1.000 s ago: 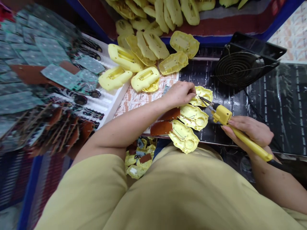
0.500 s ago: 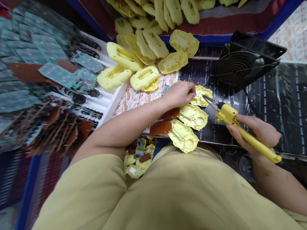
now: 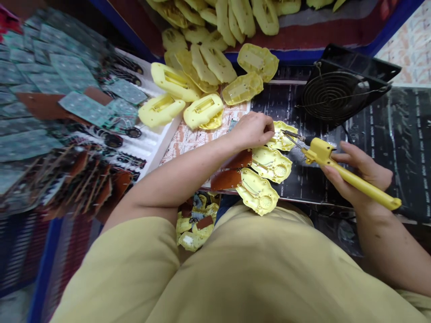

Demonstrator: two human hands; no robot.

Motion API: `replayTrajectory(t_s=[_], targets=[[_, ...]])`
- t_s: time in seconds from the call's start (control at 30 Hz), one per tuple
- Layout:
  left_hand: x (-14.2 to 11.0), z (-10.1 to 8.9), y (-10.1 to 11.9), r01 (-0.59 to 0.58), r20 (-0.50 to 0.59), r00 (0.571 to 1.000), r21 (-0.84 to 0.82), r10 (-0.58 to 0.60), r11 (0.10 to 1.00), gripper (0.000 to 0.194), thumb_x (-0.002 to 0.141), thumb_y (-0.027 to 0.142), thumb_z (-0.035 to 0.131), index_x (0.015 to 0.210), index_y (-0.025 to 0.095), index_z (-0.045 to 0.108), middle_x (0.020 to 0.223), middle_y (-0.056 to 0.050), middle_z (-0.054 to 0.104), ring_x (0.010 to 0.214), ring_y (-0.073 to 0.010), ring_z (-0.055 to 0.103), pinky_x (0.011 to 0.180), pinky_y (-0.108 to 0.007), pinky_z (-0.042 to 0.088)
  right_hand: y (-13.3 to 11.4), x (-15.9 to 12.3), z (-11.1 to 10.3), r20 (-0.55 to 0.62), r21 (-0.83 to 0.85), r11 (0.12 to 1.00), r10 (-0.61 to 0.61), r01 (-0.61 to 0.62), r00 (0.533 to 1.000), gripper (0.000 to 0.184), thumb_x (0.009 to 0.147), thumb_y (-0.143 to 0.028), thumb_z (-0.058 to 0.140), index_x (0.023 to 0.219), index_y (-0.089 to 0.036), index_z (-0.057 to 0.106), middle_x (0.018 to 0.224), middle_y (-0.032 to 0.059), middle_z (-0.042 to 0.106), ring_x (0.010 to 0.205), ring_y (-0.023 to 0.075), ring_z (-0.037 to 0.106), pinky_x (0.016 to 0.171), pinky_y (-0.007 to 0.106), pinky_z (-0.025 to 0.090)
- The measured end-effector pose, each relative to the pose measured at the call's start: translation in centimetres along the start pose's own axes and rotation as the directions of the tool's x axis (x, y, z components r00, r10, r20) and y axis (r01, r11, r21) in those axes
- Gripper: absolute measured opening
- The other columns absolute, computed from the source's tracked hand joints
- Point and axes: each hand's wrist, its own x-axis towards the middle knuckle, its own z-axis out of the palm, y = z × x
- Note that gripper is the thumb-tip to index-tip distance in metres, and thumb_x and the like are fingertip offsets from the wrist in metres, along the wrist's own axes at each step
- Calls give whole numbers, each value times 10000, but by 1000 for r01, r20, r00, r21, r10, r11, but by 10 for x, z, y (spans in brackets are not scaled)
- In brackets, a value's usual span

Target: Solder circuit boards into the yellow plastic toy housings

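My right hand [image 3: 362, 175] is wrapped round a yellow soldering gun [image 3: 360, 181], with one finger lifted off the handle. Its thin metal tip reaches left over the farthest yellow plastic shell [image 3: 286, 136]. At that shell's left side my left hand [image 3: 254, 130] is closed in a pinch; what lies between the fingertips is hidden. Nearer to me are a second open shell [image 3: 272, 164] and a third shell [image 3: 258, 193], both showing thin wires and a round speaker grille inside. Brown circuit boards [image 3: 226, 179] lie against their left sides.
A black fan [image 3: 332, 94] with a wire guard stands at the back right. More yellow shells [image 3: 204, 110] are heaped behind my left hand and on the shelf beyond. Stacked green circuit boards [image 3: 72, 72] with wired speakers fill the left. Below the table edge sit assembled shells [image 3: 198, 224].
The soldering gun's handle has swung up at its rear end, and a finger of my right hand has lifted. The tip stays over the farthest shell. My left hand is nearly still.
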Motion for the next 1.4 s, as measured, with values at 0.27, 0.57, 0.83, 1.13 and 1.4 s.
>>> replayTrajectory(t_s=[0.27, 0.57, 0.83, 1.13, 1.4], targets=[[3, -9, 7, 26, 54, 998, 26, -27, 999, 271, 868, 175, 653, 1032, 182, 869, 996, -83, 849, 1062, -266, 782, 1050, -386, 589, 14, 12, 3, -16, 158, 979, -127, 128, 992, 311, 886, -215, 959, 1140, -351, 842, 987, -36, 868, 804, 210, 850, 705, 278, 721], [8, -11, 11, 50, 94, 994, 55, -55, 997, 268, 844, 157, 665, 1019, 186, 867, 1004, -79, 842, 1081, -278, 775, 1055, -397, 581, 16, 35, -4, 97, 166, 950, -281, 262, 955, 166, 914, -283, 951, 976, -266, 798, 905, -15, 854, 785, 184, 843, 704, 243, 706], [9, -12, 11, 46, 107, 993, 65, -53, 997, 297, 845, 173, 657, 1051, 173, 871, 1031, -85, 842, 1119, -293, 775, 1085, -403, 577, 19, 12, -9, -8, 113, 992, -58, 58, 998, 265, 860, -361, 996, 1069, -270, 860, 962, 10, 865, 793, 215, 847, 725, 271, 723], [8, -16, 17, 71, 129, 989, 60, -78, 996, 313, 841, 136, 657, 1064, 172, 874, 1045, -93, 846, 1105, -284, 777, 1054, -382, 572, -7, -3, 15, -361, 326, 908, 378, -264, 852, 390, 735, -502, 1047, 928, -210, 874, 824, 50, 832, 619, 168, 762, 581, 233, 640], [4, -14, 20, 68, 101, 992, 96, -78, 993, 334, 912, 152, 618, 1139, 161, 863, 1124, -90, 856, 1126, -280, 791, 1080, -380, 581, -9, -11, 22, -291, 412, 823, 525, -391, 800, 462, 772, -548, 1017, 1068, -223, 876, 739, -5, 793, 581, 185, 743, 611, 311, 689]])
